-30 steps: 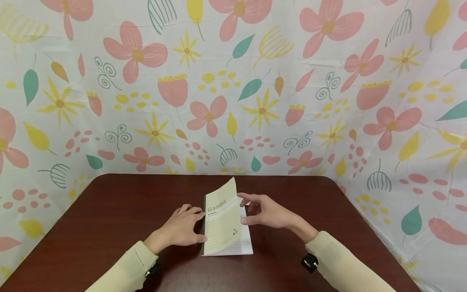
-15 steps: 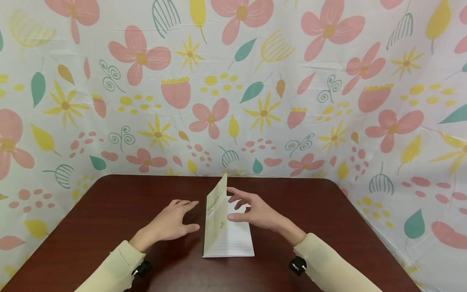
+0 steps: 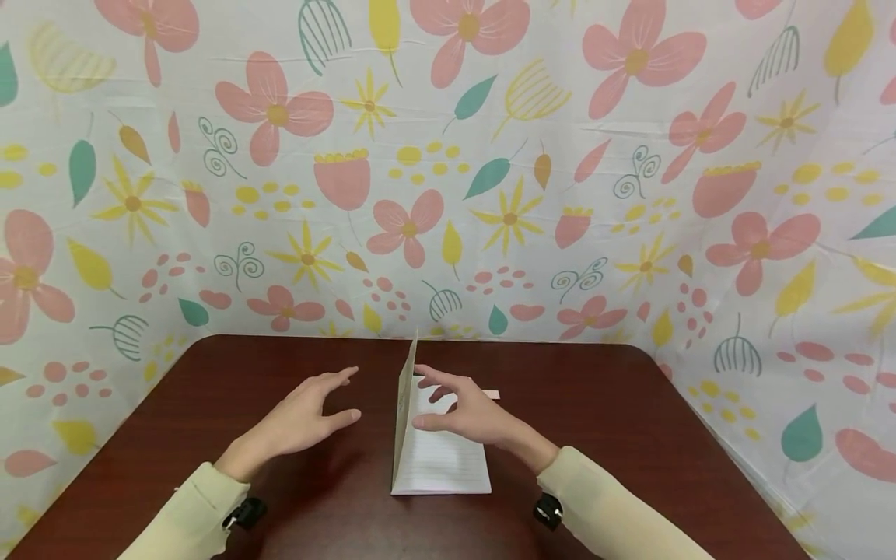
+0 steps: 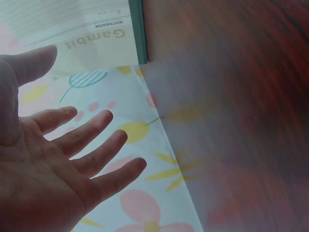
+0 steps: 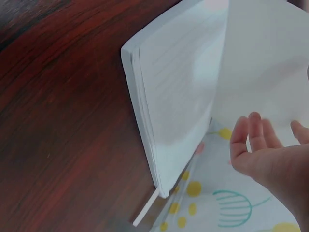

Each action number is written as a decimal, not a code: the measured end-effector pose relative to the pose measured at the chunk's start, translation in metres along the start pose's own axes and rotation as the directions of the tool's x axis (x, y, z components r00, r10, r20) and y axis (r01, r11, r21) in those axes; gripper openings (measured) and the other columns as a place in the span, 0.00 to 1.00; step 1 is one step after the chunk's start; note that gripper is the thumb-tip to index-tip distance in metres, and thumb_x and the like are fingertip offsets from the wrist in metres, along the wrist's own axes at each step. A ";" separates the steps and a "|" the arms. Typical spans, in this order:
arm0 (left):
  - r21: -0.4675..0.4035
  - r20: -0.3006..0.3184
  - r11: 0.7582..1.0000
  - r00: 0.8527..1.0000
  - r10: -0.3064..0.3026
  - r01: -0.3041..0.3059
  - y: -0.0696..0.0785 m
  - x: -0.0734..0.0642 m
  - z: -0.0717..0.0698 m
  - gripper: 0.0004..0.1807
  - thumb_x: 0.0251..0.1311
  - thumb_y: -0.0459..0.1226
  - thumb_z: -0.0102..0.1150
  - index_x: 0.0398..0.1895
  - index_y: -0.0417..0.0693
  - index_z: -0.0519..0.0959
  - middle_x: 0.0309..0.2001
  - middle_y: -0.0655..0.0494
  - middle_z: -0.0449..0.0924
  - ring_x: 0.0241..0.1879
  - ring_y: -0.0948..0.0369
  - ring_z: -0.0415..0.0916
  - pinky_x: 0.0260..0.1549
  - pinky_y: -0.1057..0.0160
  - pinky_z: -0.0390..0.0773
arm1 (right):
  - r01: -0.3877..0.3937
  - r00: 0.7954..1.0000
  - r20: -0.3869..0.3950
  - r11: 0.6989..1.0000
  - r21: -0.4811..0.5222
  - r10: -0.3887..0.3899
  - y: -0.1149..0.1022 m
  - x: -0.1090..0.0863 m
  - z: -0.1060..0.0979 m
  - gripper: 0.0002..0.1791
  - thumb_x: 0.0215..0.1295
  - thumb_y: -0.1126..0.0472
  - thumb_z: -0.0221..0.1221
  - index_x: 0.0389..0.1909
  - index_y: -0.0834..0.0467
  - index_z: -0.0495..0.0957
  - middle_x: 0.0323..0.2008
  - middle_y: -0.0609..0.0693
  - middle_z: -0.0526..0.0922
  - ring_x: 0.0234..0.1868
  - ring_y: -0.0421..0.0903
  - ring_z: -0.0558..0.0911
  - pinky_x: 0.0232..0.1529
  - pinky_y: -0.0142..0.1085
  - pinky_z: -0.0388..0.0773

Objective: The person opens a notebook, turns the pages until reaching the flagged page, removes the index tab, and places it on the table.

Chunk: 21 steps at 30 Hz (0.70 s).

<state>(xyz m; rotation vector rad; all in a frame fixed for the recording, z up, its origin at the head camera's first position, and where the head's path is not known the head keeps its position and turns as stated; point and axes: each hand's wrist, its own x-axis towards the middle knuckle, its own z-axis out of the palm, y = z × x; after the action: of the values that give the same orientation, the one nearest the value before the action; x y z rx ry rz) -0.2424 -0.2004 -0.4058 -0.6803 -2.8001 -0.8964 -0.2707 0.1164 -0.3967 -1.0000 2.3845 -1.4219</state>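
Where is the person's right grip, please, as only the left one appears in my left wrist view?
Observer: The right grip is over the open page, close to the inner side of the raised cover; contact I cannot confirm.
Operator: Thank you; is that page printed with anything?
Observer: Yes, the head view shows ruled lines on it.
Operator: Could you also say whether anything sticks out at its sides?
Observer: Yes, a pale strip sticks out past its right edge, near the far end.

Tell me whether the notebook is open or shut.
Open, partway. The notebook has its front cover standing nearly upright, and a lined page lies exposed beside it.
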 end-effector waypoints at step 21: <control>-0.159 -0.069 0.987 0.997 -0.029 0.018 0.011 -0.002 -0.033 0.32 0.79 0.45 0.57 0.79 0.45 0.65 0.60 0.47 0.79 0.55 0.49 0.81 0.52 0.44 0.80 | -0.040 0.993 0.095 0.969 -0.246 0.065 0.009 0.022 0.032 0.48 0.60 0.52 0.77 0.79 0.55 0.67 0.70 0.62 0.70 0.67 0.61 0.70 0.65 0.54 0.70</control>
<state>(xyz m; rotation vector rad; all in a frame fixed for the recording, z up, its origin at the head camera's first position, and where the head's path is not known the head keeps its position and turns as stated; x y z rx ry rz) -0.2367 -0.2122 -0.3734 -0.6233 -2.7013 -1.1333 -0.2760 0.0830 -0.4167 -1.0280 2.5319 -1.0509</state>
